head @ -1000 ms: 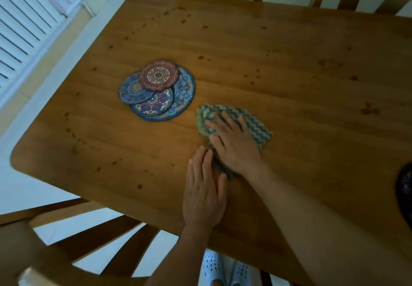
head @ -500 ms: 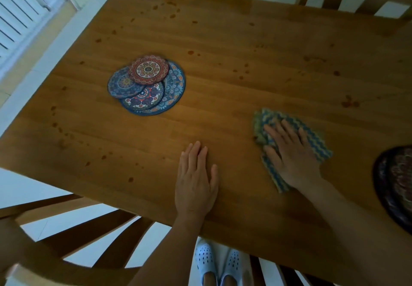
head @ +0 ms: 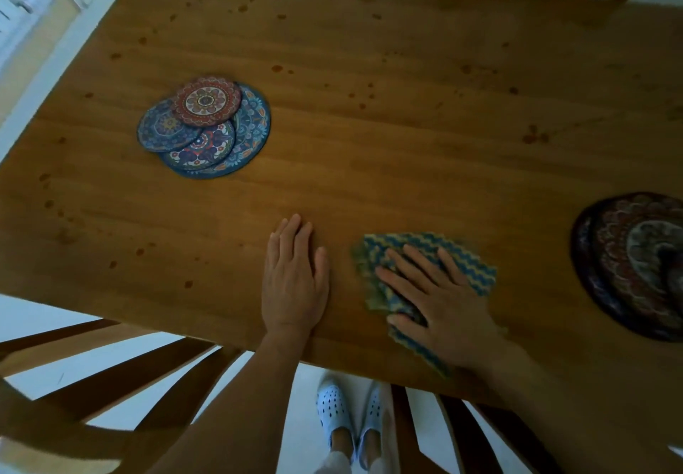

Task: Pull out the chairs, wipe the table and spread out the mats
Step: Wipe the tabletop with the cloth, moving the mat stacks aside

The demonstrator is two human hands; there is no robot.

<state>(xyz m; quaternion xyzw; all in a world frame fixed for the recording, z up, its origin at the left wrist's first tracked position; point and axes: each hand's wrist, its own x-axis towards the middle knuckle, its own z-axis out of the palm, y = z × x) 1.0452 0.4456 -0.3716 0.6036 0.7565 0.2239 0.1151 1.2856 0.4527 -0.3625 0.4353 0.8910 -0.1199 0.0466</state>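
cloth (head: 462, 263): soft, thin, folded, zigzag-woven in blue and yellow; it is pressed flat near the near edge of the desk (head: 369, 185), right of middle; judged light and limp, best driven by a flat palm.
right hand (head: 439, 307): grip spread, fingers straight on the cloth, nothing pinched.
left hand (head: 295, 281): laid flat on bare wood just beside the cloth, fingers together, apart from it.
small mats (head: 207, 130): round, thin, patterned discs, overlapped toward the left end; judged stiff and light, to be lifted by a rim.
dark mats (head: 635, 263): round, stacked at the right edge.
desk: smooth varnished wood, spotted.
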